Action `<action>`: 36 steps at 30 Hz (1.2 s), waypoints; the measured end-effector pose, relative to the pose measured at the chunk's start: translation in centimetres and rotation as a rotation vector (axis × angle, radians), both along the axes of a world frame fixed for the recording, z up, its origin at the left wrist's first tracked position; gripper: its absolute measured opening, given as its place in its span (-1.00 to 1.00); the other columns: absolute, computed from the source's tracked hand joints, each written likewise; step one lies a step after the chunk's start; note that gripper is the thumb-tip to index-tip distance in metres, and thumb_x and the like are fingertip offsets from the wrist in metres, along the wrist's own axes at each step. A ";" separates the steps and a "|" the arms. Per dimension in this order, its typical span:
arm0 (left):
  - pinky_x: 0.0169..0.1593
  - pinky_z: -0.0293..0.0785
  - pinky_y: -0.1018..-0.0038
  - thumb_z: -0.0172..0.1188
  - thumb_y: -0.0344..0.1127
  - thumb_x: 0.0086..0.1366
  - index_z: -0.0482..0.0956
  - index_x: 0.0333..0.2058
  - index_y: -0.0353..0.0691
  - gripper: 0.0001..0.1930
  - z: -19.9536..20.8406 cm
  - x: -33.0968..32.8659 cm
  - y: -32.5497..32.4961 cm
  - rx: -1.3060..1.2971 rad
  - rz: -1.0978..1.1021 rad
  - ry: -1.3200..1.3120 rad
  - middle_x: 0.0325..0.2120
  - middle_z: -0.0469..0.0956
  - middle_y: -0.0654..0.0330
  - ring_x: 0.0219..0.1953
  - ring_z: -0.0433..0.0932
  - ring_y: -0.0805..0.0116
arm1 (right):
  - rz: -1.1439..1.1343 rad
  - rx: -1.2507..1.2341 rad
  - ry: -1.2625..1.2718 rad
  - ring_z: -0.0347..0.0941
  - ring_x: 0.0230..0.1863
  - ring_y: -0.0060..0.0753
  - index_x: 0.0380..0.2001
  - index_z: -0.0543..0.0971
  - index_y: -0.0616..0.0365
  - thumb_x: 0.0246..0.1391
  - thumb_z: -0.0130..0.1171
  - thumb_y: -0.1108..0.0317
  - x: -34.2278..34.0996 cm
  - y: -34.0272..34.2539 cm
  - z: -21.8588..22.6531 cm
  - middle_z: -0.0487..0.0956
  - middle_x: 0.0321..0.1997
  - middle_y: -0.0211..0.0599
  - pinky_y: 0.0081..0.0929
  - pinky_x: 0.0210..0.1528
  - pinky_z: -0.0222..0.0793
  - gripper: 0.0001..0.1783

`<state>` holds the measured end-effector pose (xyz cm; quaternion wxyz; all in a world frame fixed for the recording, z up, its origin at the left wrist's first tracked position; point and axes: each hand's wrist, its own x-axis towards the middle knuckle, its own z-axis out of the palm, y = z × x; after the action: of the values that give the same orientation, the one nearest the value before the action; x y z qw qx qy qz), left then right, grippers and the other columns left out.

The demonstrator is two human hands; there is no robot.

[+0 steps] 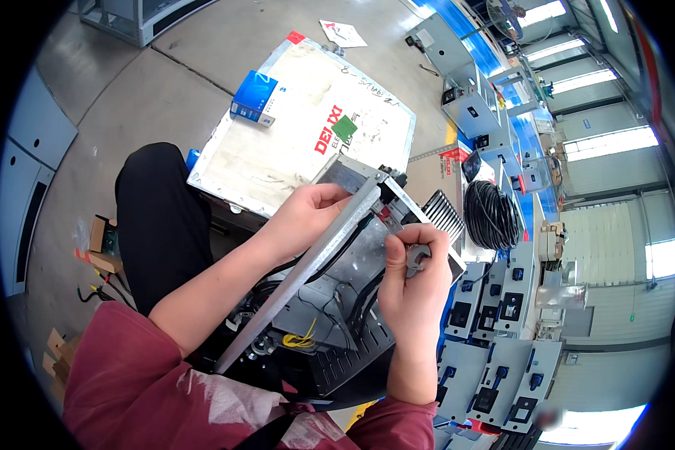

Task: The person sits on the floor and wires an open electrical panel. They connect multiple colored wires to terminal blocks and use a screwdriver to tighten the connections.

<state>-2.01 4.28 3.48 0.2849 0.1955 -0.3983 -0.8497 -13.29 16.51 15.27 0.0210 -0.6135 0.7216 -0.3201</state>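
Observation:
A grey metal cabinet frame (300,281) stands tilted in front of me, with black cables and a bundle of yellow wire (300,337) inside it. My left hand (304,217) reaches to the outer side of its long edge near the upper corner, fingers curled together. Their tips are partly hidden behind the rail, so what they pinch cannot be made out. In my right hand (416,285), closed near the same corner on the inner side, is a grey wrench (418,257) with its open jaw showing between thumb and fingers.
Beyond the frame lies a large white board-topped crate (277,161) bearing a blue box (255,97) and a green scrap (344,128). A black cable coil (493,215) sits at the right. Several grey panels (495,360) with black switches line the right side; grey cabinets (34,180) stand left.

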 end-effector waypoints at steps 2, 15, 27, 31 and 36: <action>-0.11 0.55 0.59 0.18 -0.20 0.56 0.63 0.01 -0.41 -0.67 0.1 0.5 0.0 -0.022 -0.021 0.004 -0.19 0.71 0.20 -0.19 0.62 0.58 | 0.047 -0.023 0.049 0.52 -0.31 0.06 -0.20 0.46 0.24 0.18 0.33 0.55 0.3 0.0 -0.5 0.53 -0.31 -0.11 -0.23 -0.25 0.46 -0.78; -0.16 0.52 0.50 0.45 -0.36 0.22 0.62 0.11 -0.32 -0.53 -1.3 0.1 -0.3 -0.341 0.017 -0.104 -0.24 0.60 0.22 -0.27 0.54 0.49 | 0.408 0.295 0.518 0.43 -0.15 -0.21 -0.19 0.58 0.23 -0.05 0.23 0.44 1.7 0.9 -7.3 0.44 -0.22 -0.23 -0.32 -0.13 0.39 -0.71; -0.14 0.55 0.50 0.31 -0.47 0.32 0.66 0.11 -0.27 -0.63 -1.1 0.0 -2.1 -0.520 -0.016 -0.178 -0.30 0.70 0.23 -0.28 0.60 0.54 | 0.471 0.320 0.214 0.41 -0.03 -0.04 0.00 0.58 0.21 -0.07 0.27 0.49 1.3 1.2 -7.6 0.45 -0.05 -0.13 -0.19 0.05 0.46 -0.54; -0.14 0.56 0.50 0.32 -0.50 0.32 0.66 0.09 -0.35 -0.64 -1.4 -0.2 -2.5 -0.471 -0.060 -0.127 -0.30 0.71 0.20 -0.28 0.60 0.54 | 0.458 0.282 0.178 0.42 -0.05 0.00 0.02 0.59 0.19 -0.05 0.21 0.54 1.2 1.2 -7.8 0.45 -0.07 -0.10 -0.13 0.04 0.47 -0.53; -0.24 0.54 0.53 0.43 -0.48 0.21 0.74 -0.18 -0.44 -0.79 -0.3 0.4 -2.0 -0.463 0.039 -0.309 -0.43 0.69 0.23 -0.36 0.61 0.54 | 0.453 0.216 0.160 0.44 -0.07 -0.06 0.03 0.54 0.24 -0.07 0.26 0.49 0.6 1.4 -8.1 0.43 -0.15 -0.15 -0.17 0.04 0.47 -0.50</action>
<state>-1.66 2.30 3.14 0.2743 0.2604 -0.6165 -0.6905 -12.67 17.92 7.16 0.1003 -0.7769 0.5954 -0.1787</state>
